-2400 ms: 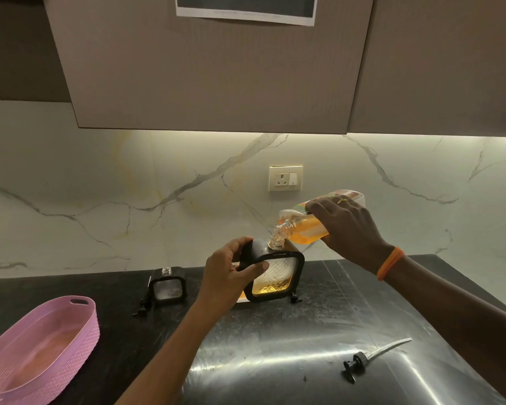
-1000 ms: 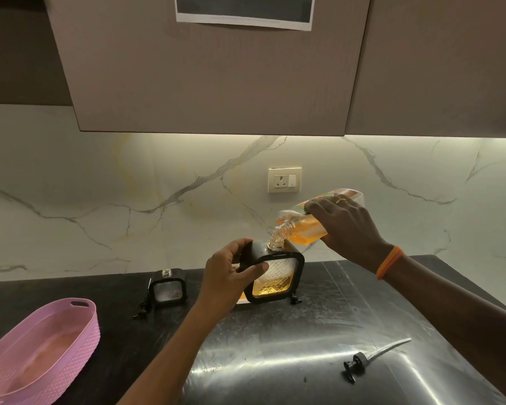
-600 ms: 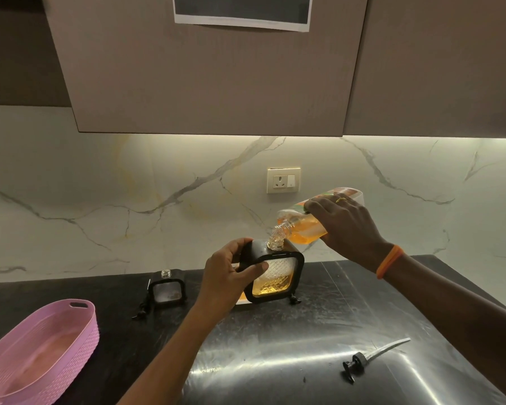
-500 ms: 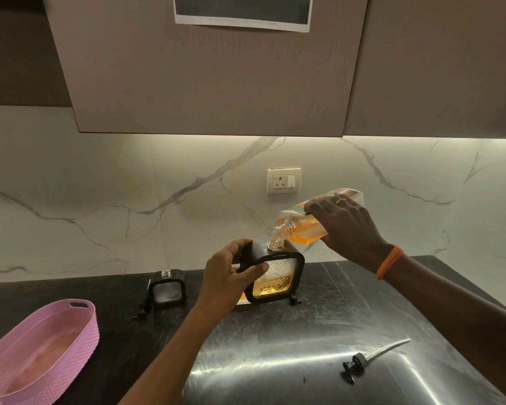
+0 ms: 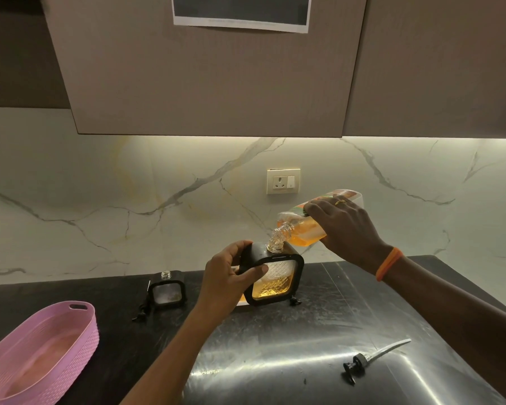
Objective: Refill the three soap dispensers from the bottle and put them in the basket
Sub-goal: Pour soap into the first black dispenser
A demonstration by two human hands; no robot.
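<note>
My left hand (image 5: 227, 280) grips the left side of a square black-framed soap dispenser (image 5: 276, 280) standing on the dark counter, its lower part holding orange liquid. My right hand (image 5: 343, 229) holds a clear refill bottle (image 5: 303, 229) of orange soap tilted down, its threaded neck at the dispenser's open top. A second, smaller-looking dispenser (image 5: 167, 292) stands uncapped to the left, apparently without liquid. Behind the held dispenser something orange shows, mostly hidden. The pink basket (image 5: 79, 331) sits at the lower left with nothing in it.
A loose black pump head with its long tube (image 5: 368, 359) lies on the counter at the right. Another small black pump part (image 5: 142, 311) lies beside the left dispenser. A wall socket (image 5: 283, 181) is on the marble backsplash; cabinets hang overhead.
Both hands hold nearly the same pose throughout; the orange level in the held dispenser looks slightly higher than at the start.
</note>
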